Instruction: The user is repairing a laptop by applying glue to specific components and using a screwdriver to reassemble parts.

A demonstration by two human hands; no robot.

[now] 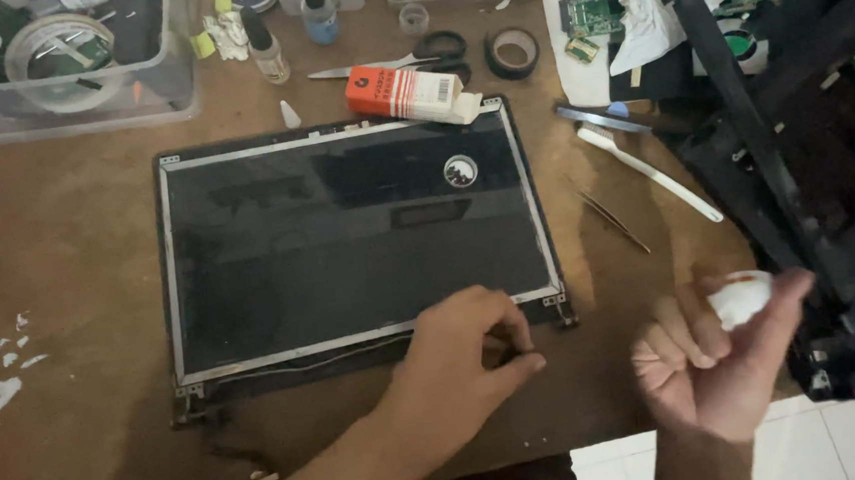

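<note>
The left hand (466,353) rests fingers together on the lower edge of the laptop screen panel (352,240), apparently steadying it flat mid-counter (76,234). The right hand (716,355), raised over the counter's near edge, pinches a white wad (740,300), seemingly for wiping.

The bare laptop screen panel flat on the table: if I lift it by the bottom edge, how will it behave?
The screen panel looks thin and wide, so it will probably flex and could crack if lifted by one edge. Its glossy face likely slips. The left hand rests at its lower edge.
</note>
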